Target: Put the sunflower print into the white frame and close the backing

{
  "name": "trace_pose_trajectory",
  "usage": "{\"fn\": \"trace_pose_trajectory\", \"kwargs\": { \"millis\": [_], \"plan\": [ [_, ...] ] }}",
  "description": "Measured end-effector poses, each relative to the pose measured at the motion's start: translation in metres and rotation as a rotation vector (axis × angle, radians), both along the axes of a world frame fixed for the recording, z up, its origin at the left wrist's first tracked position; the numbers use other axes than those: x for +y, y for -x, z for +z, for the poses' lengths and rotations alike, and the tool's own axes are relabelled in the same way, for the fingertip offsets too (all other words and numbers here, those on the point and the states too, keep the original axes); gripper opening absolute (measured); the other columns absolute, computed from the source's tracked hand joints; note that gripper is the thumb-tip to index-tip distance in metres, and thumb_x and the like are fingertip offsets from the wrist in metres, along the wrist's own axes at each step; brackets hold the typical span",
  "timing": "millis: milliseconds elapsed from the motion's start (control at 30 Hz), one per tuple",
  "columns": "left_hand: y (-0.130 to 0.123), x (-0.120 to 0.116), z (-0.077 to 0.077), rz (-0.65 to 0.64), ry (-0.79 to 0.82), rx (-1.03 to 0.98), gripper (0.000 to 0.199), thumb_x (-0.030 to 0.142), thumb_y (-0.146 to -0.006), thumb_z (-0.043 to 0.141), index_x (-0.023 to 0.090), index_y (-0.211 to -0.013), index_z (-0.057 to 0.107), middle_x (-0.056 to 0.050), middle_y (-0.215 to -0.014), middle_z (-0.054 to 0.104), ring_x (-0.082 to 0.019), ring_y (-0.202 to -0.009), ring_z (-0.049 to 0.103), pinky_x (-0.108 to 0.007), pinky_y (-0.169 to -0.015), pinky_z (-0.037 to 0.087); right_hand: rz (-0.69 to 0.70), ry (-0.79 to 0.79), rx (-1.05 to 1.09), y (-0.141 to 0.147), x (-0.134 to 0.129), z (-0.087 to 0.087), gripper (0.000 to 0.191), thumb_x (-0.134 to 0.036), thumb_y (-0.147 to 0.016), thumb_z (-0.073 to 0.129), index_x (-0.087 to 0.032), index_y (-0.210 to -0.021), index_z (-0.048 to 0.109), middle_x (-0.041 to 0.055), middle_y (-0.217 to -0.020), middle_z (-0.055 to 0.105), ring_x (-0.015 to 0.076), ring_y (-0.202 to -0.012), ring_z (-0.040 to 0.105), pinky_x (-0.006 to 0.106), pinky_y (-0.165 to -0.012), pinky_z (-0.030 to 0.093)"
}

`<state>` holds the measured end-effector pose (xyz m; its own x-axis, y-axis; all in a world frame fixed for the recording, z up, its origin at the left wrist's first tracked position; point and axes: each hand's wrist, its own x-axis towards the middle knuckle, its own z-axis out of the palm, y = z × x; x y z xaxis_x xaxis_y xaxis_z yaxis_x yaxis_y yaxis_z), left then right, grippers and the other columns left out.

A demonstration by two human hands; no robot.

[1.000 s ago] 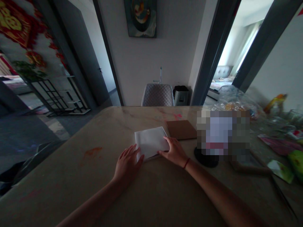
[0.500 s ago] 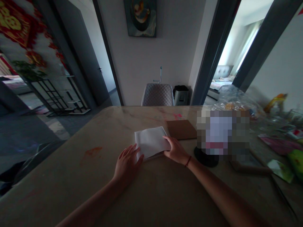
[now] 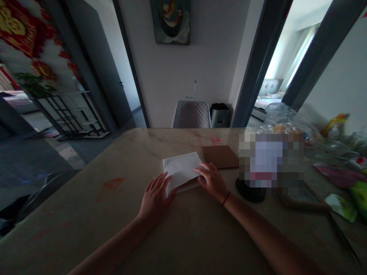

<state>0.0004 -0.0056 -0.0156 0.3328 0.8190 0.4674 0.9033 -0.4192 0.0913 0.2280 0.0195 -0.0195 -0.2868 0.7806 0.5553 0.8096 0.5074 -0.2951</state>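
Folded white sheet [image 3: 180,171] sitting flat on the marble tabletop [image 3: 86,202], brown card square [image 3: 220,156] just beside it at far right, left hand [image 3: 156,199] spread on its left edge, right hand [image 3: 210,181] spread on its right corner, no pinching.

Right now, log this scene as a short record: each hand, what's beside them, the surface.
Left hand: fingers at the left edge of a white folded sheet
Right hand: fingers on the sheet's right edge
Wrist: red string bracelet on the right
Beside: brown cardboard square, beyond the sheet to the right
Surface: marble-look table
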Motion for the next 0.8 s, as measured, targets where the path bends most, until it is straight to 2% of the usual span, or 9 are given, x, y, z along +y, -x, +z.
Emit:
{"fn": "trace_pose_trajectory", "kwargs": {
  "millis": [167,267,367,433,500,600,700,800],
  "plan": [
    [-0.001,-0.005,0.006,-0.030,0.000,-0.071,0.033,0.036,-0.082,0.045,0.023,-0.111,0.054,-0.008,-0.125,0.054,-0.025,-0.114,0.048,-0.044,-0.096,0.036,-0.009,-0.011,-0.047,0.001,-0.002,0.003,0.035,-0.014,-0.084,0.041,-0.022,-0.113,0.057,0.0085,-0.114,0.057,0.0202,-0.109,0.048,0.040,-0.097,0.035],
    [0.003,-0.002,0.011,0.007,0.039,-0.212,0.029,0.033,-0.078,0.050,0.027,-0.106,0.055,-0.005,-0.118,0.057,-0.023,-0.106,0.053,-0.041,-0.091,0.039,0.001,-0.019,-0.027,0.000,-0.002,0.005,0.035,-0.016,-0.086,0.039,-0.023,-0.117,0.055,0.0078,-0.113,0.058,0.0197,-0.107,0.049,0.039,-0.096,0.036],
    [0.012,0.010,0.012,0.193,0.081,-0.508,0.034,0.042,-0.075,0.052,0.021,-0.101,0.055,-0.005,-0.097,0.063,-0.021,-0.086,0.060,-0.034,-0.075,0.046,0.009,-0.039,-0.017,-0.001,-0.002,0.003,0.036,-0.016,-0.087,0.040,-0.025,-0.119,0.053,0.0070,-0.114,0.058,0.0199,-0.108,0.048,0.040,-0.097,0.036],
    [0.015,0.019,0.010,0.307,0.193,-0.659,0.039,0.053,-0.072,0.050,0.019,-0.091,0.056,-0.003,-0.079,0.064,-0.018,-0.066,0.059,-0.029,-0.058,0.045,0.013,-0.050,-0.027,-0.001,-0.002,0.001,0.036,-0.017,-0.087,0.040,-0.027,-0.119,0.053,0.0067,-0.114,0.058,0.0199,-0.108,0.048,0.040,-0.097,0.035],
    [0.015,0.025,0.009,0.241,0.360,-0.686,0.042,0.057,-0.072,0.047,0.018,-0.080,0.060,-0.001,-0.067,0.062,-0.016,-0.058,0.056,-0.025,-0.052,0.040,0.010,-0.056,-0.058,-0.001,-0.002,0.000,0.035,-0.017,-0.087,0.040,-0.027,-0.118,0.054,0.0065,-0.114,0.058,0.0198,-0.108,0.048,0.041,-0.098,0.034],
    [0.011,0.026,0.010,0.064,0.572,-0.823,0.055,0.062,-0.076,0.034,0.016,-0.075,0.065,-0.001,-0.059,0.061,-0.012,-0.046,0.049,-0.024,-0.047,0.036,0.004,-0.068,-0.133,0.001,-0.002,-0.002,0.034,-0.018,-0.088,0.041,-0.027,-0.117,0.055,0.0069,-0.115,0.057,0.0203,-0.110,0.047,0.042,-0.099,0.033],
    [0.007,0.025,0.015,0.073,0.710,-0.942,0.070,0.067,-0.077,0.021,0.014,-0.061,0.065,-0.001,-0.043,0.051,-0.011,-0.039,0.042,-0.023,-0.042,0.031,0.007,-0.098,-0.201,0.004,-0.004,-0.004,0.035,-0.015,-0.088,0.040,-0.026,-0.117,0.055,0.0082,-0.117,0.056,0.0212,-0.112,0.045,0.043,-0.101,0.030],
    [0.007,0.025,0.018,0.107,0.757,-0.909,0.059,0.066,-0.071,0.036,0.014,-0.059,0.062,0.003,-0.037,0.042,-0.010,-0.035,0.035,-0.022,-0.040,0.026,0.019,-0.125,-0.236,0.005,-0.005,-0.005,0.037,-0.013,-0.088,0.037,-0.025,-0.119,0.054,0.0090,-0.119,0.055,0.0218,-0.114,0.044,0.044,-0.102,0.028]
  ]
}}
